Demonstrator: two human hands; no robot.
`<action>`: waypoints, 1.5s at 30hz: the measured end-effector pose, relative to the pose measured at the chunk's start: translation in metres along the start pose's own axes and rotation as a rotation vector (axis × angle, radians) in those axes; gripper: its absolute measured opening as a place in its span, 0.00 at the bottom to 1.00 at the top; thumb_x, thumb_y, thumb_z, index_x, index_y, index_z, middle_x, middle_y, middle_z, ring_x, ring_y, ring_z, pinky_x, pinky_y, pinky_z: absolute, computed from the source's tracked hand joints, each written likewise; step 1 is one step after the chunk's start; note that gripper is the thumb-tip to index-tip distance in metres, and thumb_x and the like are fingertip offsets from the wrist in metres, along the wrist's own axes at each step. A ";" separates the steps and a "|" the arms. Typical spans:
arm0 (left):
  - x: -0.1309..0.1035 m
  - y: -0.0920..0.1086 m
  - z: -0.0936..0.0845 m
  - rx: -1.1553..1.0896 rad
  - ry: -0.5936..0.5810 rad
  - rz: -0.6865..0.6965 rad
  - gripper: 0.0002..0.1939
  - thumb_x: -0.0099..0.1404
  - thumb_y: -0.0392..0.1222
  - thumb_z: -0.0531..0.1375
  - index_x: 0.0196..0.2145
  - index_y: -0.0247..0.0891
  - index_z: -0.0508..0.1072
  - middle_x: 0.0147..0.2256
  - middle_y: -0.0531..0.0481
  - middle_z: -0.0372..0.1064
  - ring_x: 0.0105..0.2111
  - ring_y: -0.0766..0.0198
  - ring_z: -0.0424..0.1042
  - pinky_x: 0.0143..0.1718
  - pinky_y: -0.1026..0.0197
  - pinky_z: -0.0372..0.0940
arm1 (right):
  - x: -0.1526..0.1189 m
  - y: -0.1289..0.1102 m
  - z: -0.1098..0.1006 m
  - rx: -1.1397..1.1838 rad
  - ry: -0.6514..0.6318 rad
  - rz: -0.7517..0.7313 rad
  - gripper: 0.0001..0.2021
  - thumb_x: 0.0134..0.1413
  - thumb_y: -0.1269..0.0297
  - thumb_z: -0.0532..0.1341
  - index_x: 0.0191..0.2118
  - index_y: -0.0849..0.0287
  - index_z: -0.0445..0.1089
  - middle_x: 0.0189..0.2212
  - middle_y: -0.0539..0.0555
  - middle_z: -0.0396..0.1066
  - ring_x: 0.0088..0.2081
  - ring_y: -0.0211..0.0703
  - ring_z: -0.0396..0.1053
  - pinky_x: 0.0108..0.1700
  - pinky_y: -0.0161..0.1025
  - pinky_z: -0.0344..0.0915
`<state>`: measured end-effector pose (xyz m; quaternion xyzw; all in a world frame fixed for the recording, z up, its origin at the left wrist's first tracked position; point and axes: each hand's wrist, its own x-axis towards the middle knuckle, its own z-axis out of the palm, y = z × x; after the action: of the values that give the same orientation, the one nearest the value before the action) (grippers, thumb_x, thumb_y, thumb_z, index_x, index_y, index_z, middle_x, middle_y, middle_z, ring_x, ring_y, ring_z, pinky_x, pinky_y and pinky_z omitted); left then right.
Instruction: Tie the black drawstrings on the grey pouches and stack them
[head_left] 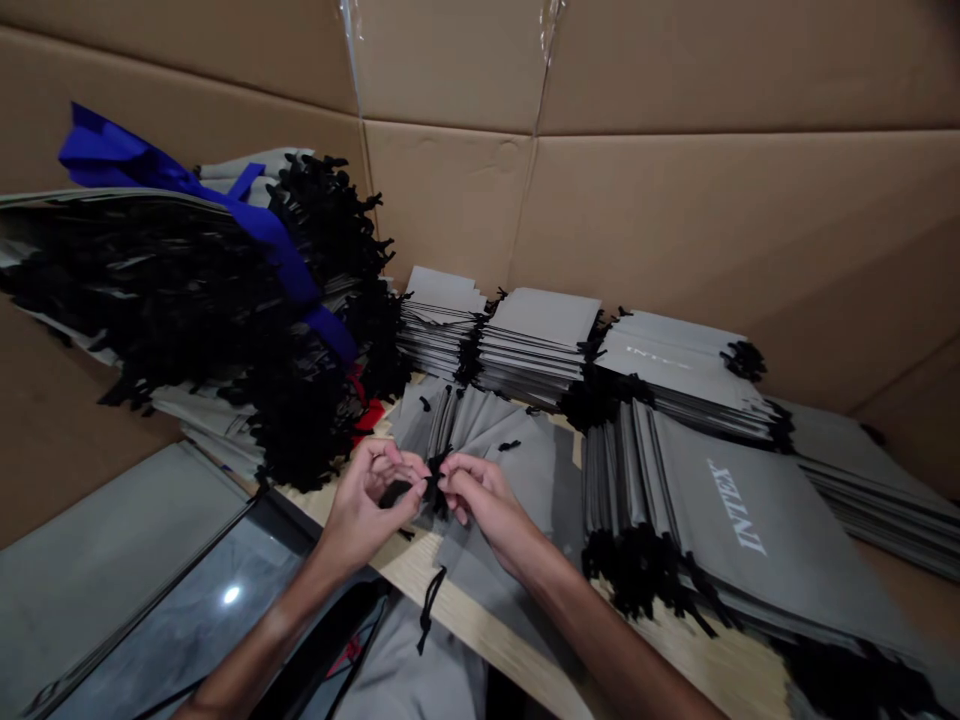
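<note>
Both hands meet over grey fabric drawstring bags (540,470) lying on a pale wooden board. My left hand (375,485) is closed in a pinch, its fingertips on a black drawstring cord (435,490). Close beside it, my right hand (480,490) pinches the same bunch of cord between thumb and fingers. The bag's mouth looks gathered just beyond the fingertips. Exactly how the cord is looped or knotted between them is too small to tell. Another black cord end (429,610) hangs over the board's front edge.
Stacks of grey bags (540,315) line the cardboard wall (675,230). A leaning bag stack printed INTEX (750,500) stands at right. A large bundle of bags with black cords (172,270), tied with a blue strap (277,245), sits left. The wooden board (480,630) ends nearest me.
</note>
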<state>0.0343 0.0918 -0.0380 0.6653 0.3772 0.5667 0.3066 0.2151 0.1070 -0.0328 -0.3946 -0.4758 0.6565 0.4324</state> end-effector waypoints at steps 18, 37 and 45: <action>0.008 0.016 -0.020 -0.234 -0.078 -0.444 0.24 0.61 0.41 0.78 0.50 0.40 0.74 0.41 0.47 0.84 0.40 0.60 0.85 0.43 0.61 0.80 | -0.003 0.000 -0.005 -0.097 -0.034 -0.140 0.12 0.53 0.53 0.70 0.35 0.55 0.72 0.23 0.43 0.62 0.24 0.35 0.56 0.26 0.35 0.52; 0.008 0.031 -0.028 -0.194 -0.204 -0.428 0.22 0.58 0.30 0.73 0.51 0.41 0.79 0.37 0.50 0.80 0.31 0.65 0.80 0.34 0.65 0.77 | -0.004 0.004 -0.003 -0.139 -0.039 -0.219 0.09 0.54 0.57 0.69 0.34 0.55 0.72 0.26 0.45 0.64 0.30 0.39 0.61 0.36 0.37 0.59; 0.002 0.030 -0.023 0.061 -0.202 -0.258 0.15 0.68 0.44 0.73 0.52 0.43 0.82 0.38 0.48 0.82 0.38 0.59 0.84 0.41 0.63 0.82 | -0.003 0.005 -0.003 -0.115 -0.056 -0.245 0.11 0.55 0.56 0.72 0.35 0.56 0.74 0.29 0.47 0.68 0.32 0.39 0.64 0.38 0.37 0.62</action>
<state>0.0164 0.0771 -0.0083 0.6739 0.4437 0.4413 0.3927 0.2175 0.1039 -0.0384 -0.3394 -0.5689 0.5813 0.4725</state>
